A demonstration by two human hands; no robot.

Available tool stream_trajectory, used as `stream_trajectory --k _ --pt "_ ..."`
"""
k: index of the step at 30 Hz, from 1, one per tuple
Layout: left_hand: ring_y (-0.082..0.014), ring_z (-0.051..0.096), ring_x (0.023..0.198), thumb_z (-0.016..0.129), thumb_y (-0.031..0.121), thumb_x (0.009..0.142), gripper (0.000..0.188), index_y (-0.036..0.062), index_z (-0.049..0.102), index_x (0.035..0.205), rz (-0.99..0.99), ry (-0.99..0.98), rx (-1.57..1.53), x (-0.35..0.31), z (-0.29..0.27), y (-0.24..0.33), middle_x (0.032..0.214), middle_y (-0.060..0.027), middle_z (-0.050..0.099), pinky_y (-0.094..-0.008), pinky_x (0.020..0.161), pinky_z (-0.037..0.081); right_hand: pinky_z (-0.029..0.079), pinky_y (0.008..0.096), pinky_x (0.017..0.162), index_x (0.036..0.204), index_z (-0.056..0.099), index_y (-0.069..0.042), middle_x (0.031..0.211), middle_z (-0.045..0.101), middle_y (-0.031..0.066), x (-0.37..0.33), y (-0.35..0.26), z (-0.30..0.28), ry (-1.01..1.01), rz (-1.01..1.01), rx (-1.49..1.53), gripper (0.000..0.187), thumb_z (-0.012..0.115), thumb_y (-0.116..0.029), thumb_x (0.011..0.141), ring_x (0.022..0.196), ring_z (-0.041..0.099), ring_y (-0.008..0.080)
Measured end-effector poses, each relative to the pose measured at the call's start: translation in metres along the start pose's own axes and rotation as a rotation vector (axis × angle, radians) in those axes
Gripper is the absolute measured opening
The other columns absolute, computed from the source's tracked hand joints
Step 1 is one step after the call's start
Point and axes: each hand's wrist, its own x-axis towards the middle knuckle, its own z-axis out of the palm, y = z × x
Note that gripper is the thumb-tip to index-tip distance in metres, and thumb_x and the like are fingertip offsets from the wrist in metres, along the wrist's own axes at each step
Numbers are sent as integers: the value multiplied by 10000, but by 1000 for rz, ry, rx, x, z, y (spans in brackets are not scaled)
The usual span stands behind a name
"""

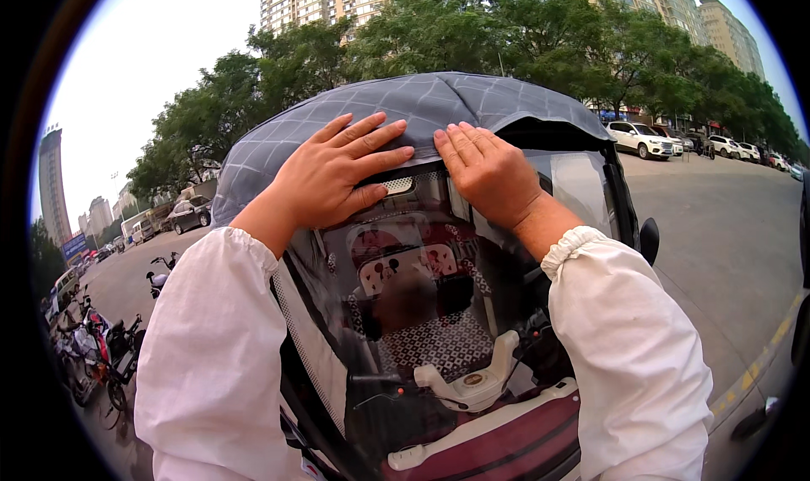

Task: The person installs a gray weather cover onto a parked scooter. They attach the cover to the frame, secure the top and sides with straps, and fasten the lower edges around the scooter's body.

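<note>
A grey quilted cover [354, 114] with a pale criss-cross pattern lies over the roof of a small enclosed vehicle. My left hand [350, 169] rests on its front edge, fingers spread, the thumb near a light mesh panel [396, 186] at the top of the windshield. Beside it, my right hand [485, 169] has its fingers pressed together over the same edge; its thumb is hidden, and it appears to grip the fabric. Right of that hand the cover's edge lifts over a dark gap. Below, the clear windshield [354, 262] reflects a dark round shape.
Through the windshield show white handlebars [472, 384] and a patterned seat [439, 342]. A dark side mirror [649, 239] sticks out at the right. Parked scooters [101, 346] stand at the left, a white car [641, 139] farther back at the right. Trees and tall buildings rise behind.
</note>
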Motion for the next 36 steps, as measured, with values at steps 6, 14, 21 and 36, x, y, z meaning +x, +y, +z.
stream_trajectory --k 6,14,21,36 --pt "-305 371 1487 607 400 982 616 112 457 1505 -189 85 -318 36 5 31 1563 -108 469 -458 1233 293 432 426 1144 1358 586 45 1388 610 214 -21 34 -41 -59 135 185 456 586 -85 921 1316 575 331" --pt "-308 506 1384 668 205 921 539 112 550 1438 -193 414 -442 104 46 69 1470 -129 566 -413 1089 474 523 402 1041 1397 567 -20 1309 664 186 -52 81 -14 -54 385 245 516 602 10 883 1221 645 316" --pt "-305 651 855 722 -18 805 186 35 717 982 -147 689 -325 115 49 74 918 -87 650 -417 779 544 544 399 1021 1251 677 -24 1228 716 149 -68 108 -2 -13 111 90 365 585 -29 898 1171 684 289" --pt "-297 640 970 701 156 795 368 14 691 1134 -195 258 -48 120 20 103 974 -92 639 -429 939 504 468 426 1113 1383 563 80 1408 586 275 -118 122 9 -106 -50 296 482 529 -91 934 1309 589 368"
